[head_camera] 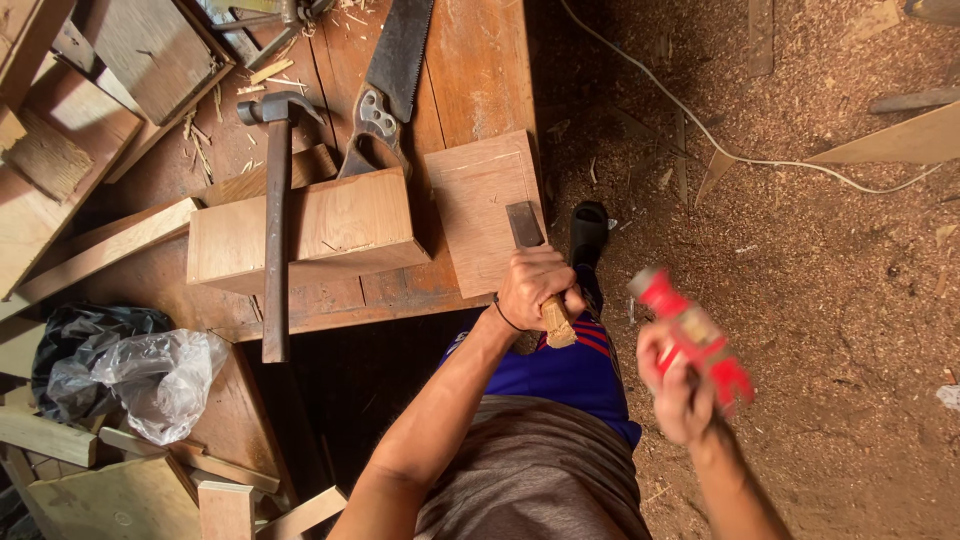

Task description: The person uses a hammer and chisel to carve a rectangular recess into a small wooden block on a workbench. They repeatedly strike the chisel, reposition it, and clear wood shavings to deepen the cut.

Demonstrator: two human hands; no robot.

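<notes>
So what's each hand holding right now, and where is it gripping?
The left hand grips a chisel by its wooden handle, blade on the small board. The right hand holds a red tool, blurred, by its lower end.

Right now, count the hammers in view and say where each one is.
2. A claw hammer lies across the wooden block on the workbench. A red one, motion-blurred, is gripped in the right hand. Clutter may hide others.

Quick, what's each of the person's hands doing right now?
Left hand: closed around the wooden handle of a chisel set on a board.
Right hand: closed on a blurred red tool.
</notes>
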